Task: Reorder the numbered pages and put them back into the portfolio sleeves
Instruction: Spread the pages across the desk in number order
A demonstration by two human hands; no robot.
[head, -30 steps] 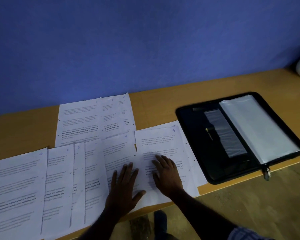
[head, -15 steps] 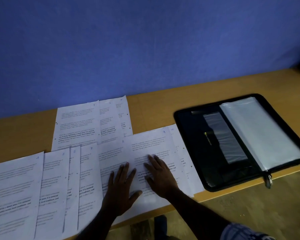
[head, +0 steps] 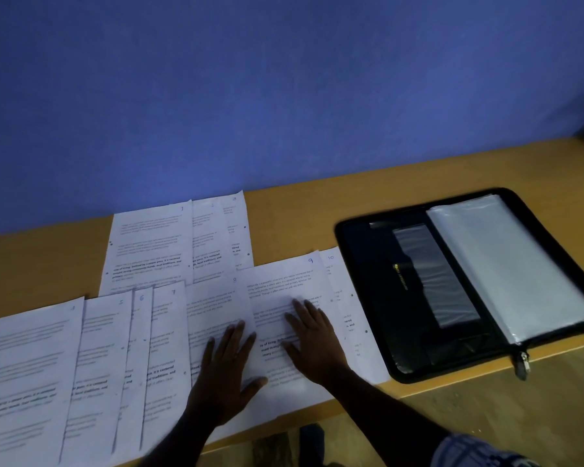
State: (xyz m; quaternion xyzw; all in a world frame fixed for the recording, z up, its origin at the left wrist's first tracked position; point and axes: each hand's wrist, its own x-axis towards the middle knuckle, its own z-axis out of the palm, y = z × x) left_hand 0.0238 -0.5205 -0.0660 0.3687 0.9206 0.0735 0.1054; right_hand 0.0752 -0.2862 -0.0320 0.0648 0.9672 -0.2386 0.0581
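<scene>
Left hand (head: 228,369): flat, fingers straight, pressing page 8 (head: 216,305), left of the portfolio (head: 368,281).
Right hand (head: 314,338): flat, gripping nothing, on page 9 (head: 284,284), nearer the portfolio.
Pages: fanned, overlapping; page 10 (head: 338,274) just beside the portfolio.
Risk: a sliding palm may drag overlapped neighbours, likely upsetting the sequence or creasing sheets.

Bare table (head: 294,220) lies between the far pages (head: 149,237) and the portfolio (head: 364,281).

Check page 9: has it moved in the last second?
Yes. Page 9 slid left, away from the portfolio, under the right hand; it now overlaps page 8 and exposes page 10.
</scene>
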